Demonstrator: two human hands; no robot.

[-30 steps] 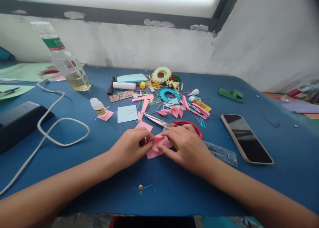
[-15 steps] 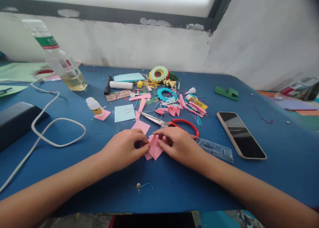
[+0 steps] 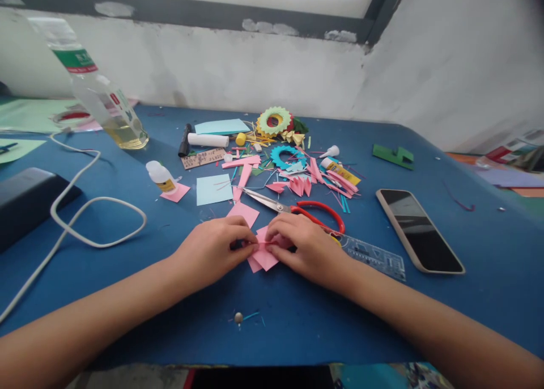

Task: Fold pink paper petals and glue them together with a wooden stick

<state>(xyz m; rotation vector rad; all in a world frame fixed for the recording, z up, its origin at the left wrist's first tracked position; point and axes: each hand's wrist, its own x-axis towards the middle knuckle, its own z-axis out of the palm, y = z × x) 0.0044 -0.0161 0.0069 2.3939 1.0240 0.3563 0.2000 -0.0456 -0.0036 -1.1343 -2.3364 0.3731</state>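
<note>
My left hand (image 3: 212,250) and my right hand (image 3: 304,244) meet over a small pink paper piece (image 3: 264,257) on the blue table (image 3: 272,321). Both hands pinch the paper's folded upper edge, fingertips nearly touching each other. The paper's lower corners stick out below my fingers. Red-handled scissors (image 3: 297,207) lie just behind my right hand, blades pointing left. A clear ruler (image 3: 374,256) lies right of that hand. Another pink square (image 3: 242,213) lies just beyond my left hand.
A phone (image 3: 419,230) lies face up at right. Paper scraps, folded pink pieces, a teal ring (image 3: 287,156), a green-yellow paper wreath (image 3: 275,121) and glue bottles (image 3: 160,176) crowd the middle. A plastic bottle (image 3: 100,102), white cable (image 3: 85,207) and black box (image 3: 25,199) sit left.
The pink paper has been folded smaller and turned between my fingers; both hands drew closer together over it. The view shifted slightly.
</note>
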